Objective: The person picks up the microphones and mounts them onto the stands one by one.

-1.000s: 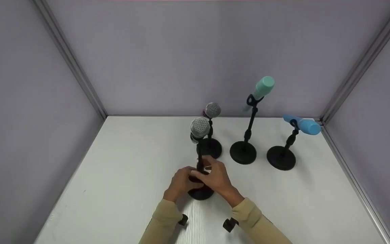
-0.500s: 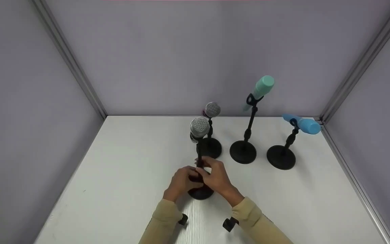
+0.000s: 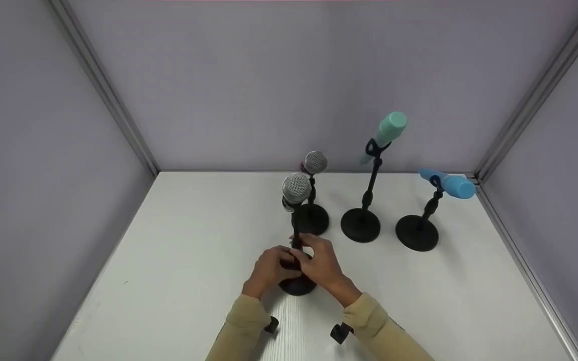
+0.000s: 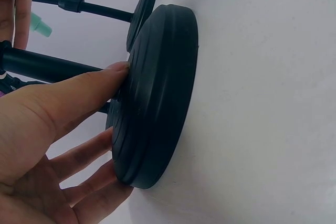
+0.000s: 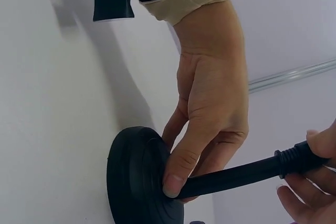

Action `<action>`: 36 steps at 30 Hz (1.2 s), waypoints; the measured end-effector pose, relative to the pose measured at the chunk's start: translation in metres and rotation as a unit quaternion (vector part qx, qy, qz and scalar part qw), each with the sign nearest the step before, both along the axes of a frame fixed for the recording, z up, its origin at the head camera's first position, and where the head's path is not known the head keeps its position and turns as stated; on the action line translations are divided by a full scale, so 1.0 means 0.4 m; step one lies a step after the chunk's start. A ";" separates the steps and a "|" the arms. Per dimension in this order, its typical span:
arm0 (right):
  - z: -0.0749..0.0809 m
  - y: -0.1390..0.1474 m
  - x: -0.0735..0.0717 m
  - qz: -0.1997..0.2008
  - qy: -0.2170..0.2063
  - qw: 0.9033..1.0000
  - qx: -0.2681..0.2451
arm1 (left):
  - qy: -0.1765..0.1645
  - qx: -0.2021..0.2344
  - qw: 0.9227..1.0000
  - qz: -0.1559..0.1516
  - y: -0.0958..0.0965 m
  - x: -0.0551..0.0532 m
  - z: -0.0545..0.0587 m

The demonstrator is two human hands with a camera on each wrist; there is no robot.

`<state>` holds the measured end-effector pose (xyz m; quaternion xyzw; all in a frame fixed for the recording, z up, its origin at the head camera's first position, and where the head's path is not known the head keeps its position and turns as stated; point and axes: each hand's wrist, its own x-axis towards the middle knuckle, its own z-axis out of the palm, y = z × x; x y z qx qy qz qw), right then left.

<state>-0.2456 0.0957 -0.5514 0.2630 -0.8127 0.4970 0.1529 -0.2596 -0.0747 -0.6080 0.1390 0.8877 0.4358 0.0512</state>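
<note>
Nearest to me on the white table stands a black microphone stand (image 3: 296,226) holding a microphone with a silver mesh head (image 3: 296,188). My left hand (image 3: 269,271) grips its round base (image 4: 163,98); in the left wrist view the thumb lies on top by the stem and other fingers touch the rim. Higher up, my right hand (image 3: 323,259) pinches the ribbed collar (image 5: 287,162) of the stem between thumb and fingers. The microphone's handle is mostly hidden behind its head in the head view.
Close behind stands another silver-headed microphone (image 3: 315,163) on a short stand. To the right are a green microphone (image 3: 391,128) on a taller stand and a blue microphone (image 3: 457,186) on a tilted one. Grey panels (image 3: 289,85) enclose the table (image 3: 203,215).
The right hand's thumb and fingers have shifted a little around the stem, the thumb moving slightly up. The left hand and the stand have stayed in place.
</note>
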 end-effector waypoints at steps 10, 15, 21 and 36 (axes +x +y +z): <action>-0.004 0.001 -0.001 -0.022 -0.001 1.000 -0.003 | 0.008 -0.009 1.000 -0.005 -0.003 -0.003 0.003; -0.002 0.001 -0.001 -0.024 -0.008 1.000 -0.004 | -0.007 -0.003 1.000 -0.004 -0.005 -0.001 0.006; 0.002 0.007 0.000 -0.005 -0.040 0.999 -0.004 | -0.011 -0.005 1.000 -0.002 -0.007 0.001 0.005; 0.000 -0.005 0.003 0.030 -0.067 0.996 -0.043 | -0.012 -0.003 1.000 0.007 -0.007 0.004 0.006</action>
